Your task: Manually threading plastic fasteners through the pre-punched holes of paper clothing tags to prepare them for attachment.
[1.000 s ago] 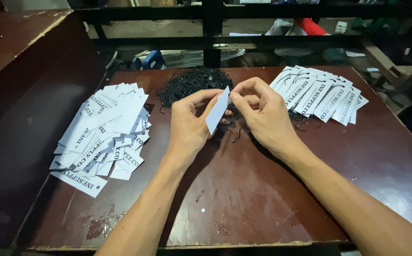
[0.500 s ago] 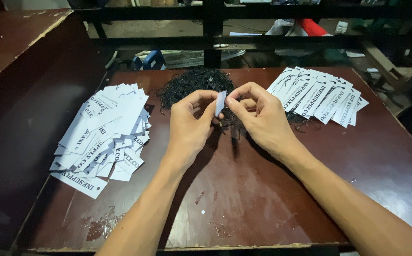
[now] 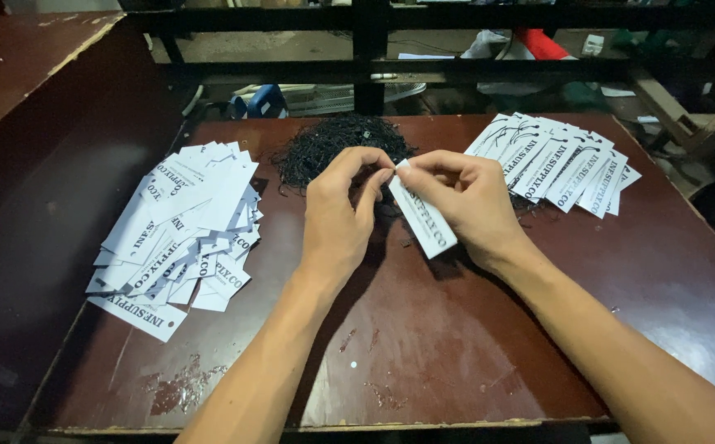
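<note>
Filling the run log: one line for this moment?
left hand: pinching tag top | right hand: holding white tag | black strings: behind | table

A workshop: worn wooden table (image 3: pixel 473 362) with stacked paper tags (image 3: pixel 185 222), string pile (image 3: pixel 329 148)

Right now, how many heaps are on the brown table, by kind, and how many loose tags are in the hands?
Heaps of white tags: 2, one left, one right
Heaps of black strings: 1
Loose white tag held in the right hand: 1
Total: 4
</note>
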